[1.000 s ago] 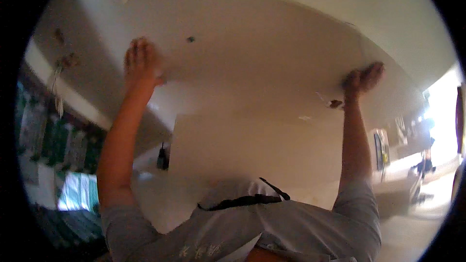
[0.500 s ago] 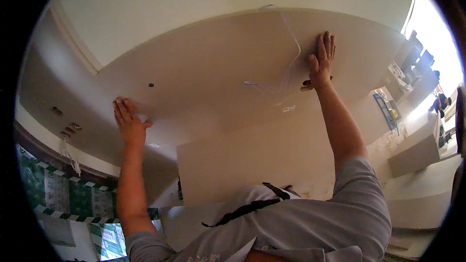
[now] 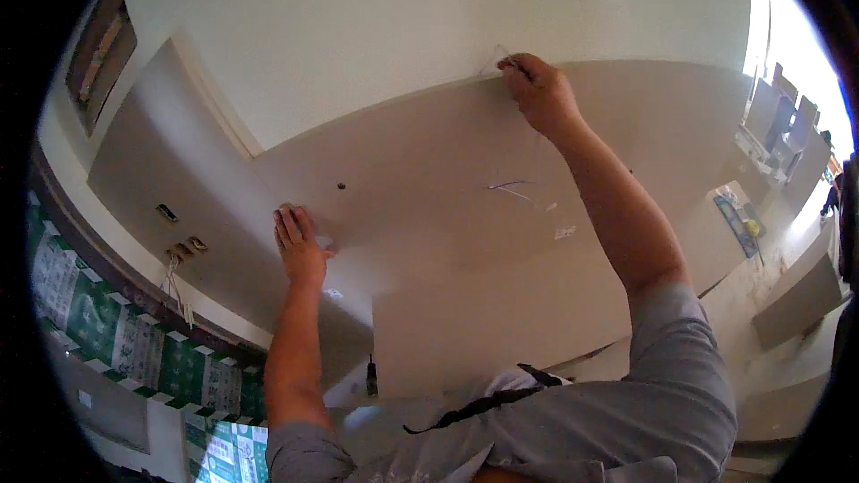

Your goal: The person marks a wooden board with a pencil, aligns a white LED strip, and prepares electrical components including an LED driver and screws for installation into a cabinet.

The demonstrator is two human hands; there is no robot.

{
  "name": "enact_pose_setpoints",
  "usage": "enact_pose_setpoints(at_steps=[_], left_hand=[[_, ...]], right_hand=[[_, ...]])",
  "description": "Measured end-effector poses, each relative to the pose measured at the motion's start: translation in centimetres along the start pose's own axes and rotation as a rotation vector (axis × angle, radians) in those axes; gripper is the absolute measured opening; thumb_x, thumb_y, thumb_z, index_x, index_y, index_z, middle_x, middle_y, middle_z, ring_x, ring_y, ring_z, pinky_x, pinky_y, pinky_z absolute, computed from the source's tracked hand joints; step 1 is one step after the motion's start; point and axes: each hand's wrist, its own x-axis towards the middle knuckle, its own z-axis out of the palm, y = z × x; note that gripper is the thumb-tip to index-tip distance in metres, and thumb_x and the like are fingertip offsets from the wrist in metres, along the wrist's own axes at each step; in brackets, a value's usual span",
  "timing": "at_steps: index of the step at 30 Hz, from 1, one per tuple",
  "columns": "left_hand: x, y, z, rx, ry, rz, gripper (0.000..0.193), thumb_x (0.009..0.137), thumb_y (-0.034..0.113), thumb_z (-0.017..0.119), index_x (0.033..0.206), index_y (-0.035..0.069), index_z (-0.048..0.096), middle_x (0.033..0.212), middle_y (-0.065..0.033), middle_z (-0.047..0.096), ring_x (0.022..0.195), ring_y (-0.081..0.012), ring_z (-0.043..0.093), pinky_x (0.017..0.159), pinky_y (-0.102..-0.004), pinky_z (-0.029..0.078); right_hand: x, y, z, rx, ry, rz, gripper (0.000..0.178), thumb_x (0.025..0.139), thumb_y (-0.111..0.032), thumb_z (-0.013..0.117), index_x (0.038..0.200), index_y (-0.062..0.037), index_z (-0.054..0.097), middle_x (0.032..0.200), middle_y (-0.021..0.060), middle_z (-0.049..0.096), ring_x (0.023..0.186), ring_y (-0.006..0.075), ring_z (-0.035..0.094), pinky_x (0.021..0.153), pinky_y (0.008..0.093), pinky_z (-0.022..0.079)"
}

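A large beige panel [image 3: 429, 148] spreads before me, its curved-looking far edge against a pale wall [image 3: 376, 27]. My left hand [image 3: 300, 246] lies on the panel with the fingers stretched out, holding nothing. At the panel's far edge, my right hand [image 3: 541, 98] is closed in a pinch on a thin whitish cord, a fine loop of which shows beside the fingertips. A loose length of thin white cord [image 3: 512, 186] rests on the panel nearer me. A small dark hole [image 3: 341, 186] lies between my hands, farther out than the left one.
Cutouts [image 3: 186, 249] with loose white wires [image 3: 176, 286] are at the left. Green and white sheeting [image 3: 116, 326] lies at lower left. A blue tool with a yellow part [image 3: 741, 219] is at the right. A black-handled tool [image 3: 371, 376] shows near my body.
My right hand has left its flat place on the panel, moved left to the far edge and pinched the cord there. The left hand stays flat on the panel as the view shifts.
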Motion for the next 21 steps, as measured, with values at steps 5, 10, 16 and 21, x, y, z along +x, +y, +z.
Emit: enact_pose_setpoints(at_steps=[5, 10, 16, 21], left_hand=[[-0.7, -1.2, 0.1, -0.031, 0.021, 0.019, 0.134, 0.058, 0.036, 0.095, 0.159, 0.002, 0.014, 0.165, -0.0277, 0.008, 0.152, -0.0476, 0.013, 0.123, -0.0572, 0.020], [-0.7, -0.3, -0.4, -0.087, 0.039, 0.030, 0.128, 0.061, 0.033, 0.094, 0.159, 0.004, 0.018, 0.166, -0.0251, 0.007, 0.153, -0.0470, 0.013, 0.122, -0.0584, 0.020], [-0.8, -1.0, 0.1, -0.072, 0.007, 0.013, 0.127, 0.062, 0.032, 0.094, 0.159, 0.004, 0.018, 0.167, -0.0239, 0.007, 0.153, -0.0472, 0.013, 0.122, -0.0587, 0.020], [-0.8, -1.5, 0.2, -0.067, 0.027, 0.020, 0.129, 0.060, 0.032, 0.095, 0.159, 0.004, 0.016, 0.167, -0.0239, 0.007, 0.153, -0.0472, 0.013, 0.122, -0.0590, 0.020]], right_hand=[[5.1, -9.1, 3.0, 0.034, -0.122, -0.279, 0.025, 0.099, -0.026, 0.062, 0.105, -0.0039, 0.072, 0.079, 0.0057, 0.061, 0.071, 0.0150, 0.054, 0.066, 0.0314, 0.046], [7.7, -10.8, 4.3, 0.351, -0.207, -0.056, 0.020, 0.096, -0.020, 0.063, 0.096, -0.0021, 0.072, 0.069, -0.0019, 0.053, 0.061, 0.0082, 0.045, 0.056, 0.0261, 0.038], [7.7, -12.2, 3.6, 0.318, -0.215, -0.075, 0.021, 0.098, -0.021, 0.061, 0.096, -0.0026, 0.072, 0.069, -0.0011, 0.052, 0.058, 0.0078, 0.043, 0.053, 0.0251, 0.035], [9.5, -13.8, 2.0, 0.415, -0.176, -0.249, 0.023, 0.101, -0.022, 0.058, 0.103, -0.0042, 0.072, 0.069, -0.0008, 0.052, 0.058, 0.0077, 0.042, 0.051, 0.0250, 0.034]])
